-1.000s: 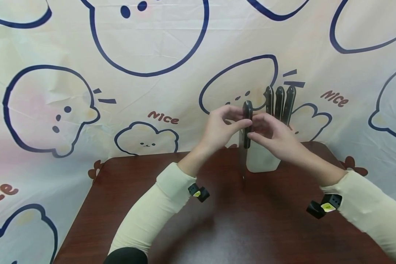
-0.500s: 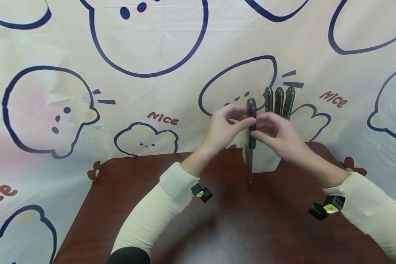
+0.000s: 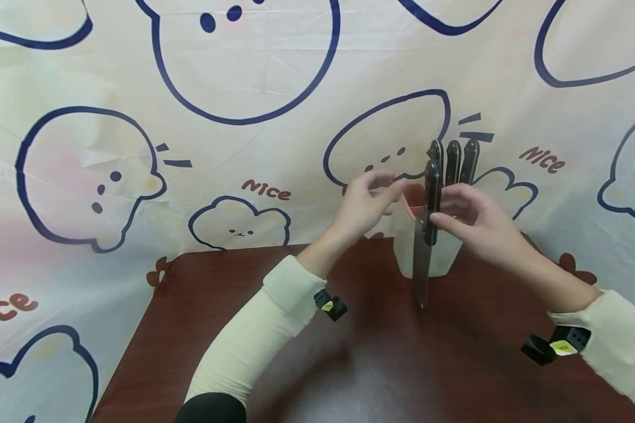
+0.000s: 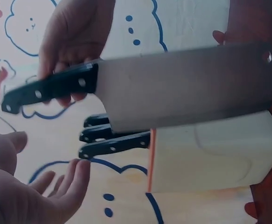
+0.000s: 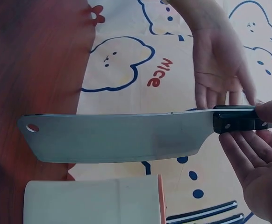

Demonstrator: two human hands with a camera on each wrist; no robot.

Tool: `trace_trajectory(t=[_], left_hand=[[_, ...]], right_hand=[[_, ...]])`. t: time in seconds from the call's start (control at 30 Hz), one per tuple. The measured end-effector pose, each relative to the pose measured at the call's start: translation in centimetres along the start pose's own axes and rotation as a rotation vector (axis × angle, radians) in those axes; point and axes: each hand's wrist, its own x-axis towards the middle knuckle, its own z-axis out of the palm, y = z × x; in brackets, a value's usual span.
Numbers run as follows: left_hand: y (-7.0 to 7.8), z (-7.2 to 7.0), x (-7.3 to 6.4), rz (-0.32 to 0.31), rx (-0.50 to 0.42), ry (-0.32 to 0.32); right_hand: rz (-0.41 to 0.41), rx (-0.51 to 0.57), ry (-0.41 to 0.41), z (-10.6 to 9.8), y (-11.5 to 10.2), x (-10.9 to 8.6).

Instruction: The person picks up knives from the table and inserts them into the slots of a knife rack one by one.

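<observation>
A cleaver (image 3: pixel 422 258) with a black riveted handle and a broad steel blade, holed near its end, hangs blade down in front of the knife block (image 3: pixel 439 258). My right hand (image 3: pixel 471 217) pinches its handle between thumb and fingers. Just to the left, my left hand (image 3: pixel 367 202) is apart from the handle, fingers loosely bent and holding nothing. In the left wrist view, the cleaver blade (image 4: pixel 187 86) passes in front of the pale block (image 4: pixel 206 158). Three black-handled knives (image 3: pixel 453 161) stand in the block, their blades hidden inside.
The block has an orange-red rim (image 3: pixel 414 197) with an opening showing at its left side. It stands near the back edge of a dark reddish-brown table (image 3: pixel 381 352). Behind hangs a pale cloth (image 3: pixel 275 147) printed with cartoon outlines.
The cleaver has moved right and toward me, in front of the block. My left hand has let go of its handle; my right hand has shifted right with it.
</observation>
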Motion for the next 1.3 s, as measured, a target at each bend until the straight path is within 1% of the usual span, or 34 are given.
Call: trace_trajectory(t=[0.2,0.33,0.4,0.5,0.63,0.73,0.83,0.9,1.07,1.13,1.3], left_hand=[[-1.6,0.5,1.2,-0.172,0.035,-0.002],[-2.7,1.2,2.0,-0.274,-0.002,0.004],[-3.3,1.6,2.4,-0.311,-0.011,0.009],[-4.1,2.4,2.8,-0.328,-0.008,0.016],[-5.0,3.6,3.2,-0.306,0.02,0.043],[-5.5,4.5,3.4,-0.294,0.04,0.073],[-5.7,5.3,3.6,-0.301,0.059,0.094],[-5.8,5.6,3.7,-0.307,0.041,0.099],[-6.3,6.2,3.9,-0.324,-0.006,0.125],[-6.5,6.4,3.9,-0.334,-0.011,0.143],[-6.8,7.0,3.9,-0.349,-0.009,0.176]], right_hand=[[0.043,-0.012,0.012,-0.9,0.5,-1.0],[0.071,-0.03,0.031,-1.6,0.7,-1.7],[0.086,-0.039,0.037,-2.0,0.9,-2.0],[0.098,-0.035,0.048,-2.5,1.1,-2.4],[0.1,-0.04,0.073,-3.3,1.6,-2.8],[0.098,-0.051,0.106,-3.8,1.9,-3.1],[0.088,-0.055,0.138,-4.3,2.1,-3.4],[0.075,-0.054,0.153,-4.7,2.2,-3.5],[0.101,-0.08,0.162,-5.7,2.1,-4.0],[0.115,-0.091,0.163,-6.0,2.1,-4.2],[0.113,-0.105,0.175,-6.8,2.2,-4.5]])
